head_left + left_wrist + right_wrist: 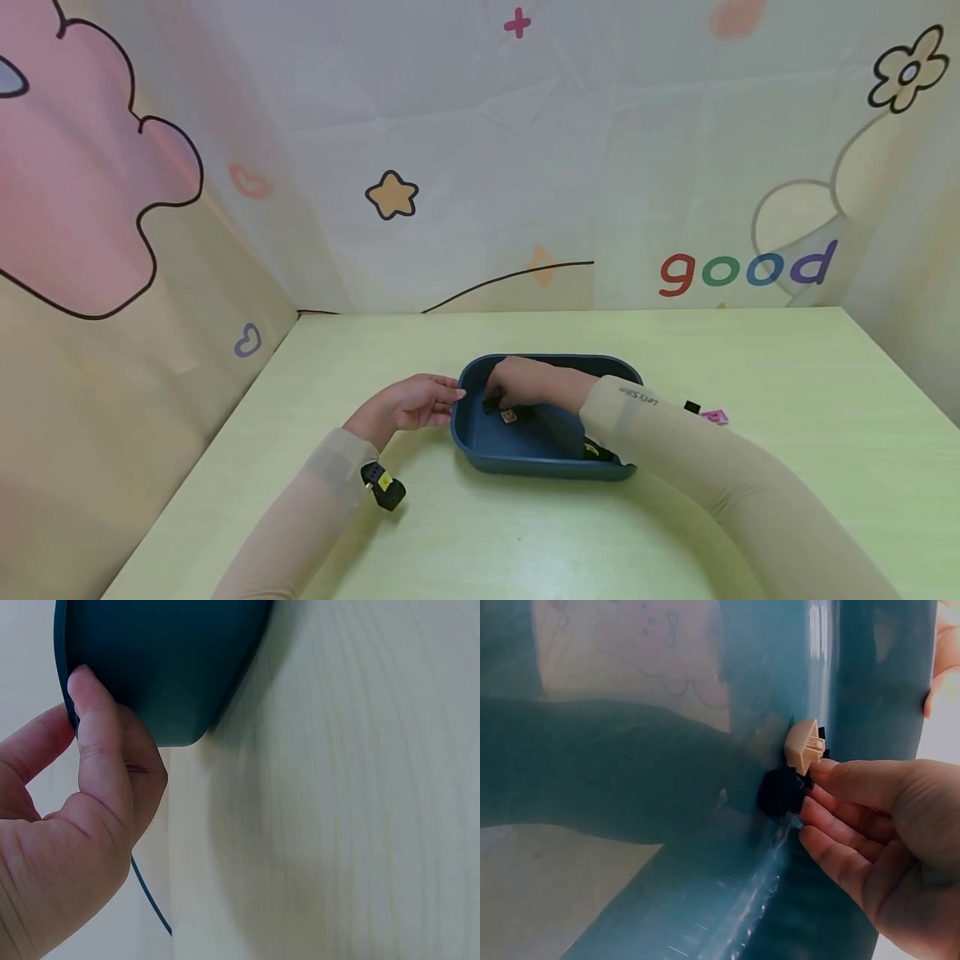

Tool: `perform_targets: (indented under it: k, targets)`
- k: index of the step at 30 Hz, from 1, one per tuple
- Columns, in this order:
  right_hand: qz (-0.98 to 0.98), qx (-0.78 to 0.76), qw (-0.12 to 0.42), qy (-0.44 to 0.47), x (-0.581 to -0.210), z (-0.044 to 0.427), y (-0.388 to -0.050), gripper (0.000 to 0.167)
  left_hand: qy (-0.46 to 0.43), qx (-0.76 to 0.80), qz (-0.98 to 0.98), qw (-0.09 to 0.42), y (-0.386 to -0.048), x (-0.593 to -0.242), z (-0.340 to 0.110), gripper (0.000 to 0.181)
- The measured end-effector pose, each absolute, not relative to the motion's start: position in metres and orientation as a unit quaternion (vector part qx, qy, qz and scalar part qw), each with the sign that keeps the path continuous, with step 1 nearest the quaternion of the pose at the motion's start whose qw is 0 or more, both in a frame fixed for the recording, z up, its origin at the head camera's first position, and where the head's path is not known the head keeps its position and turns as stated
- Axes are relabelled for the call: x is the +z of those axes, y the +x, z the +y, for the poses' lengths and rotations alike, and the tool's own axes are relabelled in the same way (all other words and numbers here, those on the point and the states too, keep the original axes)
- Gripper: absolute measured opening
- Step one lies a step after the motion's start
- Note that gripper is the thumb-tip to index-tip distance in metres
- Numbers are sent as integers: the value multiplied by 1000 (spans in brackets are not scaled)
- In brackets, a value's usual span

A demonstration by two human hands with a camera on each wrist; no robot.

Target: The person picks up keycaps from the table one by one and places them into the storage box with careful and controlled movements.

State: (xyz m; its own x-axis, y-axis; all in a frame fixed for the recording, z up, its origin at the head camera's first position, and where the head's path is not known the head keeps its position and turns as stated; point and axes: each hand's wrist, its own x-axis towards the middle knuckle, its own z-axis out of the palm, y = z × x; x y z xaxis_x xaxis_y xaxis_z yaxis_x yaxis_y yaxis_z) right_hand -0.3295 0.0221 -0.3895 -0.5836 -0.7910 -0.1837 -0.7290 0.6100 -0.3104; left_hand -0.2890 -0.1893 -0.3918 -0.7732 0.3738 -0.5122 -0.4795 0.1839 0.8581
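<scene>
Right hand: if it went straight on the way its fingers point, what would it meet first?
Probably the small black piece beside the beige piece; the right hand looks right up against it, though depth and exact contact are unclear.

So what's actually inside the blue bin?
A beige keycap and black pieces are inside the blue bin, at the right hand. The right sleeve and wrist camera cover much of the bin's right end; anything beneath them can't be seen.

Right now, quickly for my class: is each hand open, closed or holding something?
Left hand: pinching the rim of the blue tray.
Right hand: at a small black piece inside the tray; whether it grips cannot be told.
</scene>
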Motion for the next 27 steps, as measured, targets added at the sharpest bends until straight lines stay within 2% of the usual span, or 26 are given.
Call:
perform_targets:
  k: [11,27]
  targets:
    - [889,-95,149,-423,-373,28,-325,24,-39,643,689,332,-288,-394,-189,9]
    - [882,-111,130,-440,-324,59,-308,27,-37,640,692,333,-289,-394,-188,8]
